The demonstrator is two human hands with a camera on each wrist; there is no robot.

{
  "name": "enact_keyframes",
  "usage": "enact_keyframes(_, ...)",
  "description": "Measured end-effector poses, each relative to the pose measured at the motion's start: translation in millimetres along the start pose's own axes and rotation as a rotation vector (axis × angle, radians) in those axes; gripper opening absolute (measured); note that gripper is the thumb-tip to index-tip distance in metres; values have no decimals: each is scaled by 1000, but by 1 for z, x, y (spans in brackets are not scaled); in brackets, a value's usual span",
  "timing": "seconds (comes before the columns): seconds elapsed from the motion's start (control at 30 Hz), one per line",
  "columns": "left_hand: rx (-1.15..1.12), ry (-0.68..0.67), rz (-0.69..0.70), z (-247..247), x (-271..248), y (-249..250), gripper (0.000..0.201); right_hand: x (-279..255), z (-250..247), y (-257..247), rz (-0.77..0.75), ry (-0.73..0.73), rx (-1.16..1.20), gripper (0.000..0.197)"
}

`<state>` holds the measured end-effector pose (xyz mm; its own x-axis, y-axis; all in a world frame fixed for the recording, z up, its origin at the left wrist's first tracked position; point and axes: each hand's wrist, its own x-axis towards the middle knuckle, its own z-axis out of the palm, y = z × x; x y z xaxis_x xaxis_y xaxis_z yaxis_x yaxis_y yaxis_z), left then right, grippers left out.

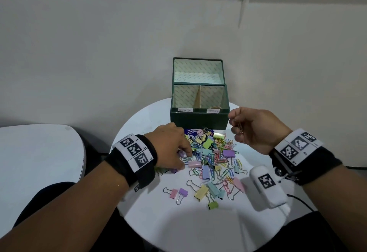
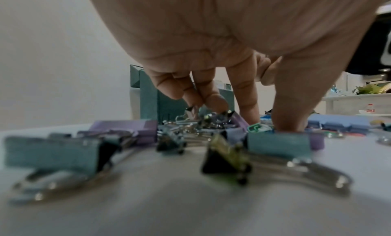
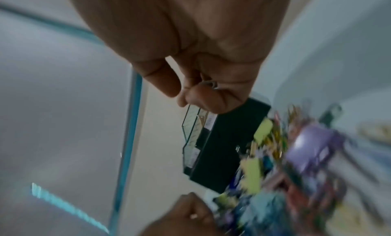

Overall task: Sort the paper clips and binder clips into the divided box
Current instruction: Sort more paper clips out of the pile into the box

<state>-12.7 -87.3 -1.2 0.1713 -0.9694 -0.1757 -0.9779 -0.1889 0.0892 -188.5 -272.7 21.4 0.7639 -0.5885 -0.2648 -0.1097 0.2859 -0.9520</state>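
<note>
A dark green divided box (image 1: 199, 118) stands open at the back of the round white table (image 1: 178, 222), with two labelled compartments. In front of it lies a pile of pastel binder clips and coloured paper clips (image 1: 212, 152). My right hand (image 1: 237, 126) hovers at the box's front right corner and pinches a few paper clips (image 1: 240, 128); the right wrist view shows wire (image 3: 208, 84) between curled fingers. My left hand (image 1: 184, 152) is down on the pile's left edge, with its index finger and thumb (image 2: 289, 121) planted among clips. Whether it grips one is hidden.
Loose binder clips (image 1: 200, 192) lie scattered toward me, some under my left wrist (image 2: 50, 152). A second white table (image 1: 39, 152) stands at the left. A dark blue packet (image 1: 190, 132) lies under the pile's far edge. The wall is close behind the box.
</note>
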Motion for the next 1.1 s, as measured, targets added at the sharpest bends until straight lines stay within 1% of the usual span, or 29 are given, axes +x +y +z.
enact_keyframes(0.1, -11, 31, 29, 1, 1, 1, 29, 10, 8, -10, -84, 38, -427, 21)
enact_keyframes(0.17, -26, 55, 59, 3, 1, 1, 20, 17, 16, -22, -141, 46, -588, 22)
enact_keyframes(0.23, -34, 75, 74, 4, 0, -1, 13, 26, 22, -36, -207, 91, -661, 26)
enact_keyframes(0.3, -56, 100, 63, 4, 0, -2, 7, 37, 28, -48, -244, 149, -655, 30)
enact_keyframes(0.37, -92, 133, 50, 3, 0, -4, 4, 48, 34, -55, -261, 159, -650, 31)
enact_keyframes(0.43, -124, 165, 29, 2, 0, -6, 3, 59, 35, -56, -295, 148, -784, 30)
enact_keyframes(0.5, -151, 200, -1, 0, 0, -6, 3, 59, 34, -54, -368, 181, -934, 31)
enact_keyframes(0.57, -171, 237, -28, -1, -1, -6, 2, 49, 28, -48, -446, 205, -974, 25)
enact_keyframes(0.6, -186, 251, -39, -2, -1, -6, 2, 42, 24, -42, -459, 160, -1000, 22)
enact_keyframes(0.63, -205, 261, -50, -2, -1, -6, 3, 35, 18, -35, -427, 72, -1071, 22)
enact_keyframes(0.7, -238, 286, -59, -3, 0, -6, 4, 23, 6, -18, -270, -121, -1298, 25)
enact_keyframes(0.73, -241, 301, -57, -3, 1, -7, 4, 20, -2, -9, -188, -175, -1406, 28)
enact_keyframes(0.77, -230, 314, -54, -3, 1, -7, 3, 18, -11, -2, -115, -187, -1480, 30)
enact_keyframes(0.83, -168, 316, -48, -4, 2, -8, 6, 15, -26, 6, -1, -138, -1527, 26)
enact_keyframes(0.9, -119, 298, -49, -7, 3, -7, 10, 12, -33, 11, 63, -90, -1530, 15)
enact_keyframes(0.93, -119, 291, -56, -11, 4, -7, 9, 11, -35, 14, 77, -81, -1536, 15)
enact_keyframes(1.03, -189, 300, -79, -28, 12, -7, 6, 9, -30, 18, 102, -98, -1627, 45)
enact_keyframes(1.07, -221, 306, -92, -35, 18, -6, 5, 8, -28, 19, 97, -85, -1657, 49)
enact_keyframes(1.1, -250, 318, -107, -42, 25, -4, 5, 8, -27, 20, 87, -68, -1670, 47)
